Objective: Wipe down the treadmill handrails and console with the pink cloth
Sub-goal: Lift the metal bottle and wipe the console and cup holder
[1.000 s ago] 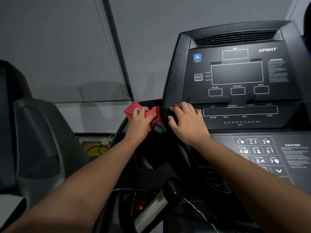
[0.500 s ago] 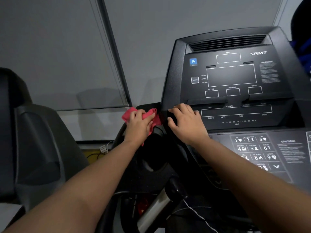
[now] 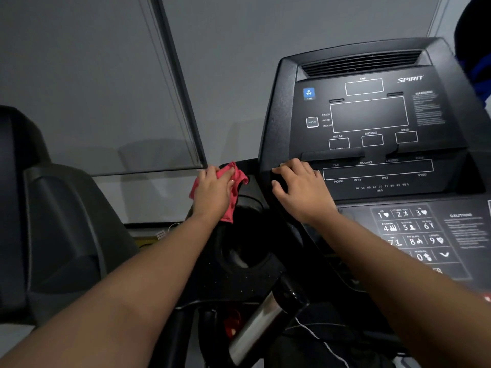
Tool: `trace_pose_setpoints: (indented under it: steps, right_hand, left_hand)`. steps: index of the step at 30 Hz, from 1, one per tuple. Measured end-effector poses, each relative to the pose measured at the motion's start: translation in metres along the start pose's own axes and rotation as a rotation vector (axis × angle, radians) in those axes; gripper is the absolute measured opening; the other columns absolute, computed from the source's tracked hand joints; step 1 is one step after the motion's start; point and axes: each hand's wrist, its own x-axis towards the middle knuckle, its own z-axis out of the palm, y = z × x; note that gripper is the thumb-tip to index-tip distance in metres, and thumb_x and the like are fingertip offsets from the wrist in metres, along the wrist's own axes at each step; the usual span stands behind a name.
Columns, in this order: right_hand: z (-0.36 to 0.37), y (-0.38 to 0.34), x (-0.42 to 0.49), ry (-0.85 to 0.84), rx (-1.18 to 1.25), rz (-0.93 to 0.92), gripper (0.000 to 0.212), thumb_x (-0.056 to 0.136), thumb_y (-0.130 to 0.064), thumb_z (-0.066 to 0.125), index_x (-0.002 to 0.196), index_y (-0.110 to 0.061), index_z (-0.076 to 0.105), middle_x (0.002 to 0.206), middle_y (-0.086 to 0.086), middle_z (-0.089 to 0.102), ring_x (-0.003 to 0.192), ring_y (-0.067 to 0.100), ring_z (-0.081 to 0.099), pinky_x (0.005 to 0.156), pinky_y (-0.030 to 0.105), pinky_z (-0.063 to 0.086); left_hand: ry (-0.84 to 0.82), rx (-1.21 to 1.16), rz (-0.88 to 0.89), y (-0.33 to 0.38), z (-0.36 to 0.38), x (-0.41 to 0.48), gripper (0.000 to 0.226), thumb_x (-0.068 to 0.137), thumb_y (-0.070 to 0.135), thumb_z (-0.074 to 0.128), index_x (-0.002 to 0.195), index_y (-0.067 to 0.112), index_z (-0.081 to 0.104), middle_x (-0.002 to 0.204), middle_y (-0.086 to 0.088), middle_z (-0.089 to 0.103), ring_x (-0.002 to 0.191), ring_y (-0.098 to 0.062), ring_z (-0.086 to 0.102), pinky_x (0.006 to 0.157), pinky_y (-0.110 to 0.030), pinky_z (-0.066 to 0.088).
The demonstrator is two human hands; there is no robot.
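Left of the console (image 3: 372, 123), a second machine (image 3: 53, 221) stands against a grey wall (image 3: 106, 75). Below-left of the console are a cup holder (image 3: 239, 251) and a chrome grip (image 3: 260, 328). The right hand (image 3: 300, 189) rests relaxed on the console's left edge. The left hand (image 3: 212, 192) grips the cloth (image 3: 239, 179), bunched under its fingers (image 3: 211, 175), just left of the console.

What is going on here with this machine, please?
A person is cleaning a treadmill. The left hand holds a pink cloth against the black frame just left of the console, above the cup holder. The bare right hand rests on the console's left edge, beside the lower display. The screens are dark, and nothing touches the keypad.
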Motion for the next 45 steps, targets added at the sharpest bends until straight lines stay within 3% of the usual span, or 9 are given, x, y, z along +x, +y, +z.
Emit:
trace_pose_setpoints:
  steps: [11, 15, 18, 22, 25, 32, 36, 40, 45]
  right_hand:
    - [0.0, 0.0, -0.001, -0.015, -0.001, 0.009, 0.035, 0.094, -0.036, 0.047, 0.125, -0.02, 0.056, 0.121, 0.001, 0.05, 0.118, 0.021, 0.042, 0.094, 0.038, 0.032]
    - [-0.001, 0.0, 0.0, -0.019, 0.009, 0.022, 0.038, 0.093, -0.039, 0.042, 0.122, -0.02, 0.058, 0.118, 0.003, 0.05, 0.115, 0.023, 0.044, 0.092, 0.038, 0.033]
    - [-0.002, -0.001, 0.0, -0.014, 0.008, 0.029, 0.043, 0.089, -0.043, 0.038, 0.119, -0.02, 0.059, 0.114, 0.003, 0.051, 0.112, 0.024, 0.045, 0.09, 0.039, 0.035]
    - [-0.001, -0.001, 0.0, -0.009, 0.001, 0.021, 0.035, 0.092, -0.039, 0.045, 0.119, -0.02, 0.058, 0.115, 0.003, 0.05, 0.113, 0.024, 0.044, 0.091, 0.04, 0.034]
    - [-0.001, -0.001, 0.001, -0.023, -0.01, 0.027, 0.034, 0.093, -0.037, 0.047, 0.121, -0.021, 0.057, 0.117, 0.002, 0.049, 0.114, 0.022, 0.043, 0.093, 0.04, 0.033]
    - [0.0, 0.0, 0.002, -0.009, -0.007, 0.028, 0.033, 0.093, -0.037, 0.047, 0.12, -0.021, 0.058, 0.115, 0.002, 0.049, 0.113, 0.022, 0.043, 0.092, 0.039, 0.034]
    - [0.0, 0.0, 0.002, -0.002, -0.002, 0.024, 0.033, 0.093, -0.037, 0.047, 0.121, -0.022, 0.057, 0.116, 0.002, 0.048, 0.114, 0.022, 0.042, 0.092, 0.039, 0.033]
    - [-0.001, -0.001, 0.001, -0.009, -0.001, 0.024, 0.034, 0.093, -0.037, 0.046, 0.122, -0.022, 0.056, 0.116, 0.002, 0.047, 0.115, 0.021, 0.041, 0.093, 0.038, 0.031]
    - [-0.001, -0.001, 0.0, 0.007, 0.008, 0.029, 0.033, 0.093, -0.036, 0.047, 0.121, -0.021, 0.056, 0.116, 0.001, 0.048, 0.113, 0.021, 0.041, 0.092, 0.038, 0.032]
  left_hand:
    - [-0.023, -0.004, 0.28, 0.012, 0.011, -0.005, 0.035, 0.076, 0.007, 0.074, 0.11, 0.012, 0.069, 0.096, -0.016, 0.058, 0.085, -0.036, 0.055, 0.058, -0.039, 0.053]
    - [-0.094, 0.089, 0.557, -0.019, -0.006, 0.015, 0.03, 0.083, 0.032, 0.051, 0.099, 0.022, 0.074, 0.103, -0.011, 0.061, 0.095, -0.034, 0.054, 0.074, -0.04, 0.051]
    - [-0.189, -0.01, 0.38, -0.029, -0.008, 0.024, 0.034, 0.087, 0.046, 0.053, 0.109, 0.028, 0.071, 0.128, -0.004, 0.051, 0.124, -0.029, 0.039, 0.102, -0.035, 0.034]
    - [-0.115, -0.221, 0.089, -0.017, 0.0, 0.02, 0.03, 0.092, 0.016, 0.057, 0.118, 0.028, 0.069, 0.131, -0.012, 0.048, 0.122, -0.034, 0.039, 0.105, -0.03, 0.03]
    - [-0.143, -0.201, -0.083, 0.004, 0.002, 0.032, 0.032, 0.096, 0.027, 0.051, 0.126, 0.033, 0.062, 0.135, -0.011, 0.042, 0.126, -0.034, 0.035, 0.109, -0.036, 0.03]
    - [-0.002, -0.05, 0.035, 0.027, 0.022, 0.003, 0.033, 0.086, 0.014, 0.062, 0.117, 0.022, 0.068, 0.117, -0.012, 0.059, 0.109, -0.037, 0.049, 0.094, -0.052, 0.039]
    - [0.084, -0.135, -0.03, 0.032, 0.019, 0.001, 0.016, 0.084, 0.017, 0.066, 0.098, 0.012, 0.072, 0.097, -0.017, 0.062, 0.099, -0.04, 0.053, 0.087, -0.048, 0.042]
    - [0.0, -0.182, -0.134, 0.046, 0.013, 0.009, 0.024, 0.096, 0.025, 0.052, 0.104, 0.008, 0.066, 0.108, -0.019, 0.059, 0.106, -0.037, 0.05, 0.093, -0.041, 0.034]
    - [-0.066, -0.722, -0.474, 0.075, -0.004, -0.001, 0.018, 0.102, 0.027, 0.041, 0.094, 0.015, 0.051, 0.094, -0.003, 0.059, 0.096, -0.025, 0.057, 0.075, -0.029, 0.037]
